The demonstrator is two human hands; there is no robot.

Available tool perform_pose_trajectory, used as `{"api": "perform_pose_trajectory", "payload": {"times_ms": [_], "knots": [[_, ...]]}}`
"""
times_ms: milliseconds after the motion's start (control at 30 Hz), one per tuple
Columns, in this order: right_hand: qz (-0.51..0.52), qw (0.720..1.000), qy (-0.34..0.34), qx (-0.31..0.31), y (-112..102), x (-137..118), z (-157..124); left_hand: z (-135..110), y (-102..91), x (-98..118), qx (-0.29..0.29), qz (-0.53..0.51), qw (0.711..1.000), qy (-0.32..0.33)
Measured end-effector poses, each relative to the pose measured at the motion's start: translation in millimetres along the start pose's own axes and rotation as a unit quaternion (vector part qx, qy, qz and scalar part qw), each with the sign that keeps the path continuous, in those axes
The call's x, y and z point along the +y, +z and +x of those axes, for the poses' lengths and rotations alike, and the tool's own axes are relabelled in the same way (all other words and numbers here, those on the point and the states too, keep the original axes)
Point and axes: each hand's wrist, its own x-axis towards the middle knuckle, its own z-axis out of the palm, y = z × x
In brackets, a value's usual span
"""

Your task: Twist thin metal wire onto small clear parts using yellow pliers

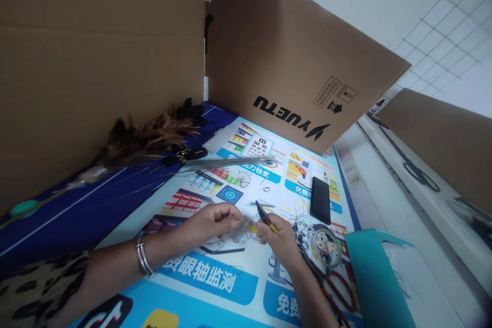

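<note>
My left hand (215, 220), with a silver bangle at the wrist, is closed in a pinch over the printed sheet. Thin, pale wire (242, 231) shows at its fingertips, its shape too fine to make out fully. Wrapped in my right hand (280, 236) is a pair of pliers (263, 211) with dark jaws and yellow-and-black handles. The jaws point up and away from me, apart from the wire. Beyond both hands lies a bundle of straight metal wires (230, 162). A small wire loop (266, 189) rests nearer on the sheet.
A black phone (320, 200) lies to the right. Near my right forearm are red-handled scissors (340, 292), a round cartoon-faced item (326, 246) and a teal box (378, 277). Brown feathers (154, 133) lie at left. Cardboard panels (292, 51) stand behind and at left.
</note>
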Motion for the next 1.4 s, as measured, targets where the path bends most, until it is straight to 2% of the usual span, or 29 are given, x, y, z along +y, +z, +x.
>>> {"api": "perform_pose_trajectory", "payload": {"times_ms": [167,333,600,800,1033,1200,1400], "knots": [[0.088,0.990,0.059,-0.096,-5,-11,-3,-1,-0.5,1,0.002,0.003,1.000,-0.001],[0.132,0.970,0.086,-0.185,-5,-16,-8,-1,-2.9,-2,-0.047,-0.011,0.999,0.005],[0.152,0.951,0.110,-0.247,-4,-20,-9,-1,-3.3,-8,-0.112,-0.013,0.993,-0.031],[0.125,0.957,0.104,-0.240,-2,-22,-9,-1,-3.2,-8,-0.127,-0.029,0.991,-0.026],[0.098,0.972,0.082,-0.197,6,-20,-10,-1,-2.6,-5,-0.104,-0.039,0.993,-0.035],[0.094,0.985,0.055,-0.134,14,-15,-9,0,-1.8,-5,-0.075,-0.064,0.994,-0.038],[0.002,0.996,-0.010,-0.086,18,-15,-10,1,-1.2,-4,-0.069,-0.095,0.992,-0.044]]}}
